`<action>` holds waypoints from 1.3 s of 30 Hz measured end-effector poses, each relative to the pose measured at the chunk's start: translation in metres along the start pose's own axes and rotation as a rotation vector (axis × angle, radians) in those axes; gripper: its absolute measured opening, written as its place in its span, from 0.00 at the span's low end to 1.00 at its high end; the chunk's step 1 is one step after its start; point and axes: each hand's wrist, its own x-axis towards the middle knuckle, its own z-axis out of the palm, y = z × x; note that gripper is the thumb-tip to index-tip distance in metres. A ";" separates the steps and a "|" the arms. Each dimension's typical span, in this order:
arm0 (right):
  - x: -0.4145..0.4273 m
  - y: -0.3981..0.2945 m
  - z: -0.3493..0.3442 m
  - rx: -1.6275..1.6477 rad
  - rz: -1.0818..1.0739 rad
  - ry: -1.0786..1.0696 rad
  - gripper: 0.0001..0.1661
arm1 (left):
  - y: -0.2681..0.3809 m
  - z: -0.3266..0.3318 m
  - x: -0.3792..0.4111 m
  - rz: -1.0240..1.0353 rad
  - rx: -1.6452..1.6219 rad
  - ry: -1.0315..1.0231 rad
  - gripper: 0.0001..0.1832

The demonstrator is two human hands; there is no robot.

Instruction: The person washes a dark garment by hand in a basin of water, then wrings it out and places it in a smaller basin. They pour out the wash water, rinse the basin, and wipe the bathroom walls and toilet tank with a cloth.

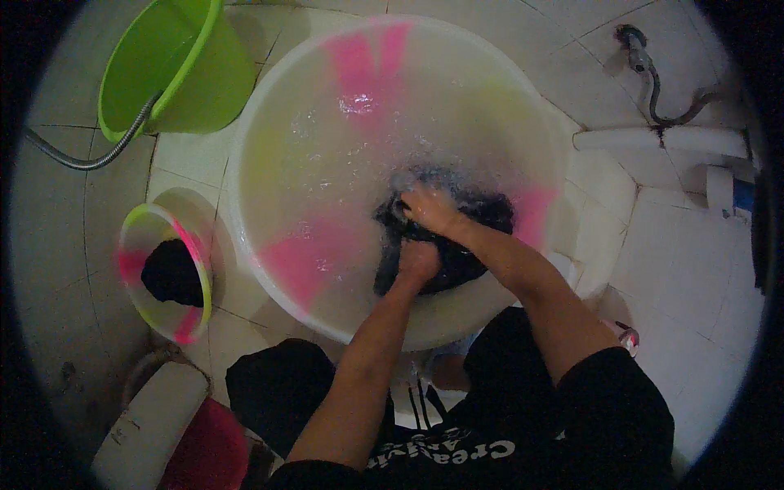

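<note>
A large round plastic tub (pixel 282 288) with pink and yellow patches holds cloudy water. Dark wet cloth (pixel 456 275) lies bunched in the water toward the tub's near right side. My right hand (pixel 429 209) is on the upper part of this cloth, its fingers curled into the folds. Just below it, my left hand (pixel 419 260) presses into the same cloth, with its fingers hidden by fabric and water. Water is stirred up and blurred around the far edge of the cloth.
A green bucket (pixel 236 79) stands back left, with a metal shower hose (pixel 92 162) over its rim. Left of the tub is a smaller multicoloured bucket (pixel 208 275) holding dark cloth (pixel 173 272). A red container (pixel 208 447) sits lower left. A wall tap (pixel 637 55) is at the right.
</note>
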 end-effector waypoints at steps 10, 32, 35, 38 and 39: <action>0.065 0.058 -0.063 0.623 0.584 0.312 0.16 | -0.024 -0.021 -0.035 -0.174 -0.321 0.316 0.17; -0.032 0.084 -0.171 0.933 0.460 0.013 0.33 | 0.032 -0.067 -0.067 0.441 -0.735 0.452 0.17; -0.006 0.088 -0.134 0.719 0.272 0.122 0.37 | 0.041 -0.061 -0.064 0.308 -0.220 0.637 0.28; 0.054 0.052 -0.057 0.004 0.429 0.154 0.49 | 0.041 -0.040 -0.051 0.183 -0.046 0.497 0.36; 0.070 0.022 -0.038 -0.135 0.510 0.113 0.51 | 0.034 -0.029 -0.042 0.168 0.006 0.411 0.38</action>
